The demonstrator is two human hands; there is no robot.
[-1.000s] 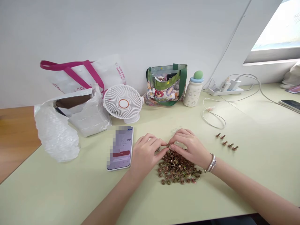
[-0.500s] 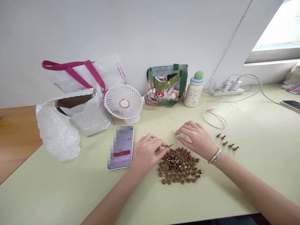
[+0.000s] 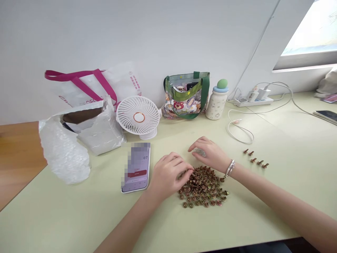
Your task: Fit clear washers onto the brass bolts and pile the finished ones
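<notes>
Head view: left hand (image 3: pixel 168 175) and right hand (image 3: pixel 209 153) beside a bolt pile (image 3: pixel 202 188).
Left fingers curl together at the pile's edge (anything pinched is hidden); right hand lies open just beyond it. Bolts look small, stiff, slippery: pinch by the shank.

My pale green counter (image 3: pixel 65 218), a heap of bronze-coloured bolts (image 3: pixel 201 188) before me, a short row of five bolts (image 3: pixel 255 158) to my right, a phone (image 3: pixel 135 168) left of the heap, a white desk fan (image 3: pixel 138 117), a bubble-wrap bag (image 3: pixel 63 151), a power strip (image 3: pixel 250 102)
</notes>
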